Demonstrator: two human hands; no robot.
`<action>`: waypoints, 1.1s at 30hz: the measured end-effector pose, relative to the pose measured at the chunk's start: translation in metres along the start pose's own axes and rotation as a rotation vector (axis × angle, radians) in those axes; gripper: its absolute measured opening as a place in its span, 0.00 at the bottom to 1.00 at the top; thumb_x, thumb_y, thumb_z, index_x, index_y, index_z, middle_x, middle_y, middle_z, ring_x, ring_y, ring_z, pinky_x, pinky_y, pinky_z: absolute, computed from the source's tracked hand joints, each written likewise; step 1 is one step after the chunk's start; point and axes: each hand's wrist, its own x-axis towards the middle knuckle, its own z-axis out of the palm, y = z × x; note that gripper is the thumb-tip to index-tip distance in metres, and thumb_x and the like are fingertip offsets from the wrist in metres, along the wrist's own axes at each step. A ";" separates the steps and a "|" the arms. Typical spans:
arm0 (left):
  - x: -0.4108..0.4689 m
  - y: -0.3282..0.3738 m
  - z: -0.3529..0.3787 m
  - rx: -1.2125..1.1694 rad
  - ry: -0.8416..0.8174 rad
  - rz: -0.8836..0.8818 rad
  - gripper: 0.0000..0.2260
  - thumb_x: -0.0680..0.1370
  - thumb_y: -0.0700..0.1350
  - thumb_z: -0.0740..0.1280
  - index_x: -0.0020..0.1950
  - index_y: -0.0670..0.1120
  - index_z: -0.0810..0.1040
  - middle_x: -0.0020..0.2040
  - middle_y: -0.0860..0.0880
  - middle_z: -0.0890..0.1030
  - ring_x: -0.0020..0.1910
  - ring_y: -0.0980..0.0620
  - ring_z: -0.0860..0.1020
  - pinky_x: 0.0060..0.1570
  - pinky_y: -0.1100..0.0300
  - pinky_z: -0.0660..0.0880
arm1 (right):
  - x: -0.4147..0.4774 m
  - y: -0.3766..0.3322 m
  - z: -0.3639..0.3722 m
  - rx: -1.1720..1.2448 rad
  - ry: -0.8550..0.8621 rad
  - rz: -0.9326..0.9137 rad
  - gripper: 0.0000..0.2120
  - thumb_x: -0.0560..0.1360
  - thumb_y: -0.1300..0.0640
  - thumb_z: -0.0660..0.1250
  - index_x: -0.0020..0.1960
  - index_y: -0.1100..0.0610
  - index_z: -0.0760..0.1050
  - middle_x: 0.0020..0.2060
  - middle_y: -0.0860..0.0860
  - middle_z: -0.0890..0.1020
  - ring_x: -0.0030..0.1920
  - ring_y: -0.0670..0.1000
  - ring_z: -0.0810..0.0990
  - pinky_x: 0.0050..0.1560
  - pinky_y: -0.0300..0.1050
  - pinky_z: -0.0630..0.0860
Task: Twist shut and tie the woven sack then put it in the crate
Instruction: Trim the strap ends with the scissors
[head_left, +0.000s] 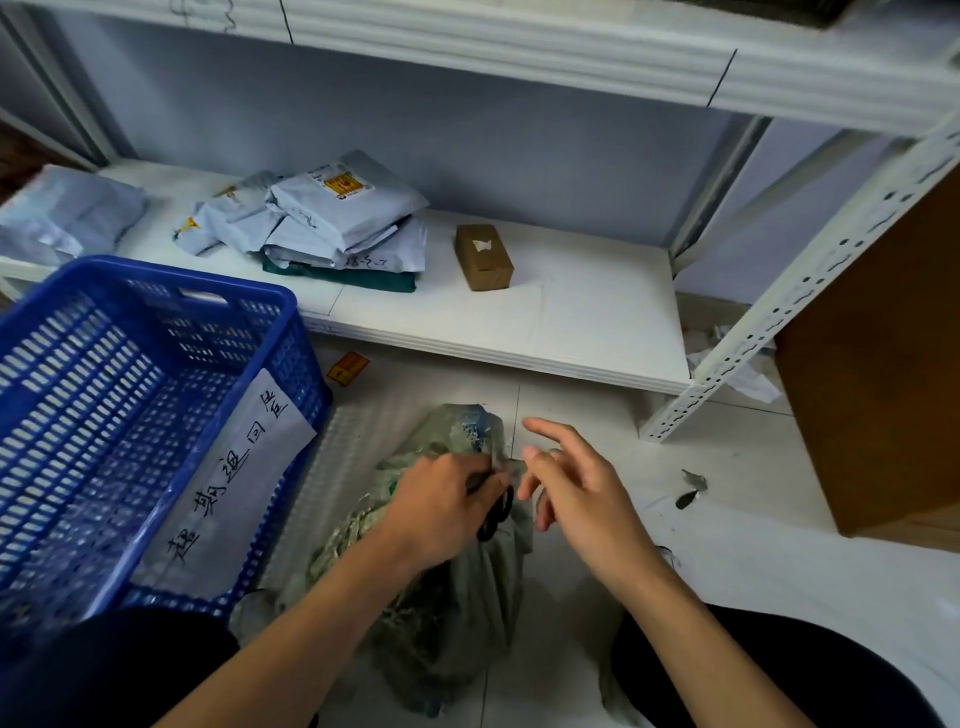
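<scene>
A grey-green woven sack (467, 597) lies on the tiled floor between my knees, its gathered neck (467, 431) pointing away from me. My left hand (436, 504) is closed on the sack's neck, and a dark band or tie (498, 512) shows just under its fingers. Just to the right, my right hand (571, 483) hovers with its fingers spread, holding nothing and not clearly touching the sack. The blue plastic crate (156, 291) stands to the left, tilted, with a handwritten paper sheet (228, 488) inside.
A low white shelf (571, 322) ahead holds a stack of grey mailer bags (332, 218) and a small brown box (483, 257). A white perforated rack post (800, 291) and a brown cardboard panel (883, 364) stand at right. Small scraps (691, 491) litter the floor.
</scene>
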 end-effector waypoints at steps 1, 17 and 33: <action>-0.001 0.001 0.000 0.051 -0.027 0.037 0.09 0.82 0.52 0.64 0.48 0.50 0.82 0.43 0.48 0.85 0.42 0.47 0.82 0.40 0.56 0.74 | -0.001 -0.006 -0.001 0.108 -0.040 0.032 0.12 0.84 0.53 0.61 0.65 0.44 0.75 0.36 0.53 0.84 0.29 0.51 0.75 0.37 0.43 0.75; -0.013 -0.001 0.012 0.287 -0.142 0.255 0.16 0.83 0.57 0.59 0.50 0.47 0.79 0.43 0.47 0.83 0.39 0.47 0.80 0.37 0.58 0.69 | -0.001 -0.013 -0.008 0.219 -0.187 0.220 0.25 0.83 0.43 0.57 0.52 0.64 0.80 0.41 0.63 0.87 0.33 0.55 0.79 0.43 0.49 0.78; -0.005 -0.010 0.016 0.310 -0.018 0.308 0.17 0.80 0.59 0.59 0.56 0.51 0.81 0.44 0.49 0.85 0.41 0.46 0.83 0.38 0.58 0.74 | 0.006 0.008 -0.012 0.005 -0.093 0.093 0.03 0.77 0.59 0.73 0.48 0.59 0.84 0.37 0.57 0.86 0.31 0.50 0.79 0.37 0.43 0.78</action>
